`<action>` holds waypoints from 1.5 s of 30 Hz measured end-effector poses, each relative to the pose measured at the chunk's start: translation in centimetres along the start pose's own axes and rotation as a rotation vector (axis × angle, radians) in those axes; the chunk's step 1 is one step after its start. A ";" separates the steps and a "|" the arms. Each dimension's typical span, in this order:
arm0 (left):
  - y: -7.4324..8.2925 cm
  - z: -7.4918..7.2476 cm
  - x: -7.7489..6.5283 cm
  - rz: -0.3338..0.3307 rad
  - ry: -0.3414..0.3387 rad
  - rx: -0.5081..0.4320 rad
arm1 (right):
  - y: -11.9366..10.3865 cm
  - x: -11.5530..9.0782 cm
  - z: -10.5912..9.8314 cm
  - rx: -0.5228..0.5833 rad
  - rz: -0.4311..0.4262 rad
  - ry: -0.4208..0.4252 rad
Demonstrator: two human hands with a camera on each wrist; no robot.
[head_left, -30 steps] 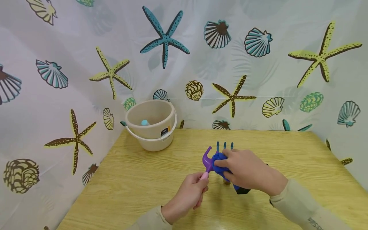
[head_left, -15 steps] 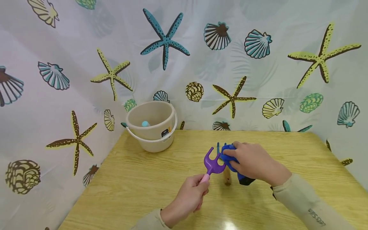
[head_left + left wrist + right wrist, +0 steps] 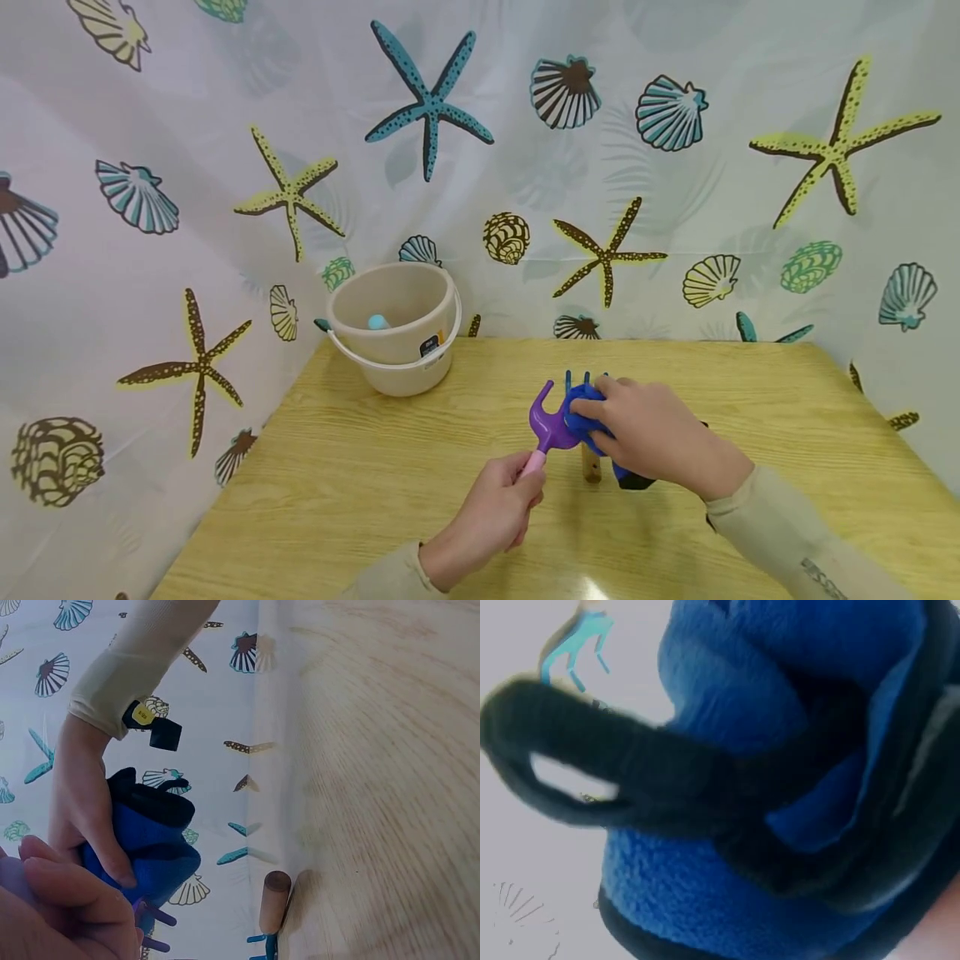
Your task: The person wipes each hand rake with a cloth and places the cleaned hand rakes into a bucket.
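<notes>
My left hand [image 3: 491,510] grips the pink handle of a small purple hand fork [image 3: 550,428], its head pointing away from me. My right hand [image 3: 645,432] pinches a bunched blue cloth [image 3: 583,410] with black trim against the right side of the fork head, hiding its right-hand prongs. A black loop [image 3: 667,780] on the cloth fills much of the right wrist view. Purple prongs [image 3: 159,918] poke out below the cloth in the left wrist view. Behind the cloth lies a blue-tined fork with a wooden handle [image 3: 592,468], its middle hidden.
A beige bucket [image 3: 405,358] with a white bail handle stands at the back left of the wooden table [image 3: 337,483]. Inside it a light blue rounded thing [image 3: 378,322] shows. A sheet printed with shells and starfish [image 3: 480,100] hangs around the table.
The cloth was on the fork's right side, then moved right and bared more prongs. Now it is back left over them. My left hand keeps its grip, the fork turning slightly.
</notes>
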State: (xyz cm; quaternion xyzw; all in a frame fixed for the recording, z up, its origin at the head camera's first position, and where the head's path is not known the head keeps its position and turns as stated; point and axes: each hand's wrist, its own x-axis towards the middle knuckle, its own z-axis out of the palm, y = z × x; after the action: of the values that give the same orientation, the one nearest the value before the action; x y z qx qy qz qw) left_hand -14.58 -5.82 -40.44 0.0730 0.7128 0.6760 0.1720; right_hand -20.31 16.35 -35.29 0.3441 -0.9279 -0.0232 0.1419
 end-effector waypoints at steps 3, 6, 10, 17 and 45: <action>0.1 0.1 -0.2 -0.002 0.003 0.003 | 0.8 0.0 0.4 -0.013 0.045 0.024; 0.3 0.2 -0.2 -0.014 0.004 -0.013 | 0.8 -0.1 0.6 -0.015 0.054 0.042; 0.6 0.2 -0.1 -0.032 0.017 -0.043 | -0.4 -0.3 0.5 -0.030 -0.005 0.065; 0.7 -0.2 0.4 -0.058 0.002 -0.093 | -3.2 -0.3 0.6 -0.052 -0.113 0.135; 0.8 -0.6 0.2 0.007 -0.037 0.018 | -4.4 1.5 -0.9 -0.043 -0.123 0.176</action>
State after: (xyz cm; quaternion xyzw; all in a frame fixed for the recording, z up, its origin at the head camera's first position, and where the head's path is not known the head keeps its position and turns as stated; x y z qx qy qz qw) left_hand -15.10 -6.25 -39.63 0.0894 0.7152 0.6687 0.1824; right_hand -18.37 12.04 -34.69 0.3979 -0.8882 -0.0213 0.2286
